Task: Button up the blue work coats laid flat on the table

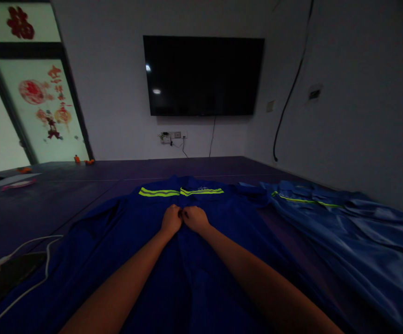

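Note:
A dark blue work jacket (146, 278) with yellow-green reflective bands across the chest lies spread out, front up, its collar at the far end. My left hand (172, 221) and my right hand (195, 218) meet at its front opening, just below the bands. Both are closed, with fingers pinched on the cloth edge there. Exactly which bit of the placket sits between the fingertips is hidden by the hands.
A second blue garment (354, 232) with a reflective band lies to the right. A white cable (48, 255) and a dark flat object (16, 278) are at lower left. Small orange things (83, 160) rest near the door. A television (204, 76) hangs on the far wall.

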Action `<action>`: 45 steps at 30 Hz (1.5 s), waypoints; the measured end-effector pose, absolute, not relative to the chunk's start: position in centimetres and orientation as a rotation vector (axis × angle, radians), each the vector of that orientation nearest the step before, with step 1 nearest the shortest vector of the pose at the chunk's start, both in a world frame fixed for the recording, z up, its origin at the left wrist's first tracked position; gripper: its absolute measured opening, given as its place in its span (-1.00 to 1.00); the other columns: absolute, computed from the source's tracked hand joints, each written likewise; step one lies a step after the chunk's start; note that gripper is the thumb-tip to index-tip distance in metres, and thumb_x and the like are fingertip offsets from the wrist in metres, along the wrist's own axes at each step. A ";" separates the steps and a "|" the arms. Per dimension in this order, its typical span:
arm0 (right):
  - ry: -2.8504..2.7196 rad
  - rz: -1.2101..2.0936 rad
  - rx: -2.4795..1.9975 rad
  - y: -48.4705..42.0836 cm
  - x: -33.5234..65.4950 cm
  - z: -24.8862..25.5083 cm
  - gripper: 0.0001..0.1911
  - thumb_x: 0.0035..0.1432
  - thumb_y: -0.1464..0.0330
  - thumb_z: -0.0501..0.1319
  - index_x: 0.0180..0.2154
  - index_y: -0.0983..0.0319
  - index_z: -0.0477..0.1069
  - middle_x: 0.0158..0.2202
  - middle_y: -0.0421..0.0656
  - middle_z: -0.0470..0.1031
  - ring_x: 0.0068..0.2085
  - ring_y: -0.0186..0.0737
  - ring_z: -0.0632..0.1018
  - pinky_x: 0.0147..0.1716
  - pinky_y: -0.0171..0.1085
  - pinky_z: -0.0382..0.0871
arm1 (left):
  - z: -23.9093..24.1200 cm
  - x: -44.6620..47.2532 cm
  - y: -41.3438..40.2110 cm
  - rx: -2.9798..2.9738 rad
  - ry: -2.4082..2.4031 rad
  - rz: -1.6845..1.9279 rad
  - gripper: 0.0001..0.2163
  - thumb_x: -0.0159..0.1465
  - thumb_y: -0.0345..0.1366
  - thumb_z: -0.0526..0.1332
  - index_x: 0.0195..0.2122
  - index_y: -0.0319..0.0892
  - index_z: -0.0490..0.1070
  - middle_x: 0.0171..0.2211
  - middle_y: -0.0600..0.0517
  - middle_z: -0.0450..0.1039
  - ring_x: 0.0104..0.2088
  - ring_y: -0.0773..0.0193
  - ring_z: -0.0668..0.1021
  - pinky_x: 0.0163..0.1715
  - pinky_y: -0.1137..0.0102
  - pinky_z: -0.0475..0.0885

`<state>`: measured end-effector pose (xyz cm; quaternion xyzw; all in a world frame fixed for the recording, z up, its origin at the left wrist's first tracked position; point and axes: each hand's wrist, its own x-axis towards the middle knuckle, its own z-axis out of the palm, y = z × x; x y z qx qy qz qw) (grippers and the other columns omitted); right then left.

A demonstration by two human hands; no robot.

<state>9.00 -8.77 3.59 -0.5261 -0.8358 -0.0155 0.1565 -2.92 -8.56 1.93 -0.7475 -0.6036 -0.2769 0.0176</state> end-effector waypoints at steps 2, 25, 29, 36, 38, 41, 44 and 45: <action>-2.392 -0.044 -1.509 -8.8 9.0 3.6 -0.69 0.17 0.33 -0.06 -0.22 0.20 0.43 -0.24 -0.10 0.51 -0.22 -0.21 0.49 -0.33 -0.34 0.24 | 1.9 -2.9 -8.6 -2.322 -1.873 -0.863 -0.80 0.10 -0.55 0.04 -0.40 -0.28 0.45 -0.36 -0.08 0.41 -0.30 0.26 0.45 -0.30 0.45 0.28; -2.401 -0.050 -1.501 -8.7 9.0 3.5 -0.69 0.16 0.34 -0.06 -0.23 0.20 0.43 -0.24 -0.10 0.50 -0.23 -0.20 0.49 -0.34 -0.33 0.24 | 1.9 -2.9 -8.6 -2.317 -1.868 -0.849 -0.80 0.10 -0.55 0.04 -0.42 -0.28 0.44 -0.39 -0.07 0.41 -0.32 0.27 0.45 -0.31 0.45 0.28; -2.404 -0.050 -1.507 -8.7 9.1 3.6 -0.69 0.16 0.34 -0.06 -0.23 0.20 0.43 -0.26 -0.10 0.51 -0.24 -0.20 0.49 -0.36 -0.33 0.24 | 1.9 -2.9 -8.5 -2.316 -1.871 -0.844 -0.81 0.10 -0.55 0.04 -0.43 -0.28 0.44 -0.40 -0.07 0.40 -0.33 0.27 0.45 -0.33 0.45 0.27; -2.406 -0.056 -1.516 -8.6 9.0 3.4 -0.70 0.16 0.34 -0.05 -0.22 0.21 0.42 -0.25 -0.08 0.50 -0.23 -0.20 0.49 -0.34 -0.33 0.24 | 1.8 -2.9 -8.5 -2.324 -1.865 -0.842 -0.81 0.10 -0.55 0.04 -0.44 -0.27 0.43 -0.40 -0.06 0.40 -0.33 0.28 0.45 -0.34 0.46 0.27; -2.407 -0.057 -1.519 -8.6 9.0 3.4 -0.70 0.16 0.33 -0.05 -0.23 0.21 0.43 -0.25 -0.08 0.50 -0.23 -0.19 0.49 -0.34 -0.33 0.24 | 1.8 -2.9 -8.5 -2.326 -1.864 -0.844 -0.82 0.10 -0.54 0.04 -0.44 -0.27 0.43 -0.40 -0.06 0.40 -0.34 0.28 0.45 -0.34 0.45 0.27; -2.409 -0.057 -1.519 -8.6 9.0 3.4 -0.69 0.16 0.33 -0.06 -0.23 0.21 0.43 -0.25 -0.07 0.50 -0.23 -0.19 0.49 -0.34 -0.32 0.25 | 1.9 -2.9 -8.5 -2.328 -1.861 -0.846 -0.82 0.10 -0.53 0.04 -0.43 -0.27 0.43 -0.40 -0.06 0.40 -0.33 0.27 0.44 -0.34 0.45 0.27; -2.407 -0.056 -1.520 -8.6 9.0 3.5 -0.69 0.16 0.33 -0.06 -0.22 0.21 0.43 -0.25 -0.07 0.50 -0.23 -0.19 0.49 -0.33 -0.32 0.25 | 1.9 -2.9 -8.6 -2.327 -1.858 -0.848 -0.81 0.11 -0.54 0.04 -0.43 -0.27 0.44 -0.40 -0.06 0.40 -0.33 0.27 0.44 -0.33 0.44 0.27; -2.406 -0.055 -1.521 -8.7 9.0 3.5 -0.69 0.16 0.33 -0.06 -0.22 0.21 0.43 -0.24 -0.07 0.50 -0.23 -0.19 0.49 -0.33 -0.32 0.25 | 1.9 -2.9 -8.6 -2.328 -1.858 -0.848 -0.81 0.11 -0.54 0.04 -0.43 -0.27 0.44 -0.40 -0.06 0.40 -0.33 0.27 0.44 -0.33 0.44 0.27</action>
